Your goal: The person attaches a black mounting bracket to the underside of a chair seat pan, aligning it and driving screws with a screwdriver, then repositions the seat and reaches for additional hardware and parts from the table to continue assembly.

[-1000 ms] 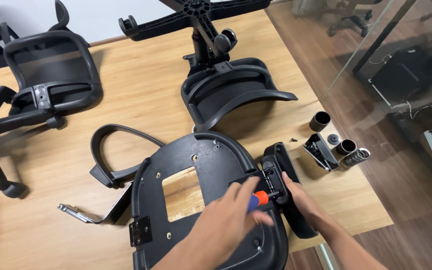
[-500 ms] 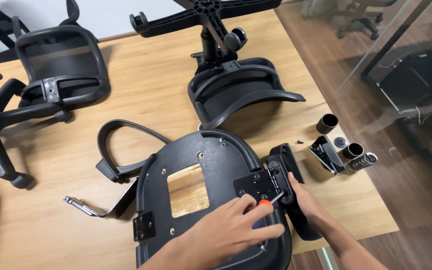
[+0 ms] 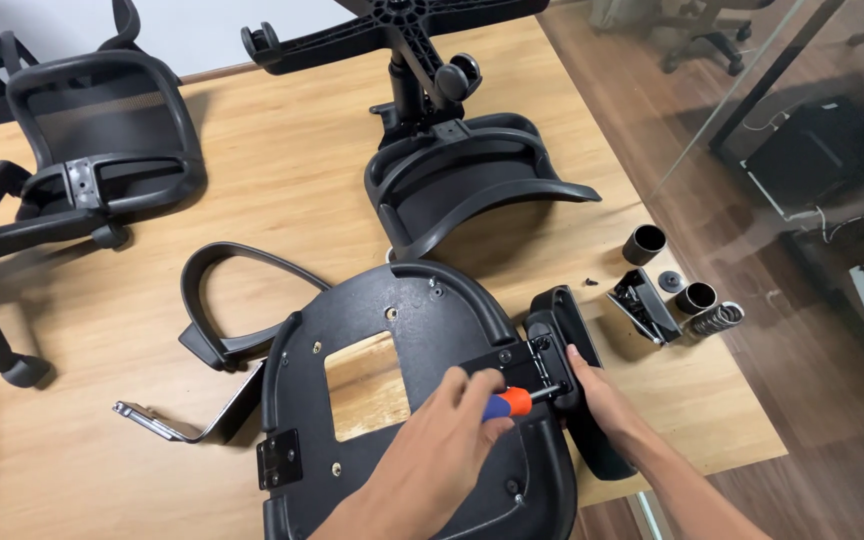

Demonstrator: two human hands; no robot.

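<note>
1. The screwdriver (image 3: 514, 401), with its blue and orange handle, is clenched in the left hand (image 3: 442, 450), and its shaft points right toward the armrest bracket (image 3: 522, 362) at the right edge of the seat pan (image 3: 392, 420).
2. The black armrest (image 3: 577, 390) is grasped by the right hand (image 3: 597, 395), fingers wrapped around its near side, so that it is pressed against the bracket.
3. The seat pan lies upside down at the near edge of the wooden table (image 3: 282, 190); the work is best done with it kept flat, so the armrest should be held hard against the pan while the tool is turned.
4. The tip is judged to need full seating in the screw head, with the shaft kept in line with the screw, or the head may be stripped.
5. Loose parts lie to the right: two black cylinders (image 3: 644, 243), a spring (image 3: 717, 318) and a small screw (image 3: 590, 282); these are better left undisturbed by the right forearm.
</note>
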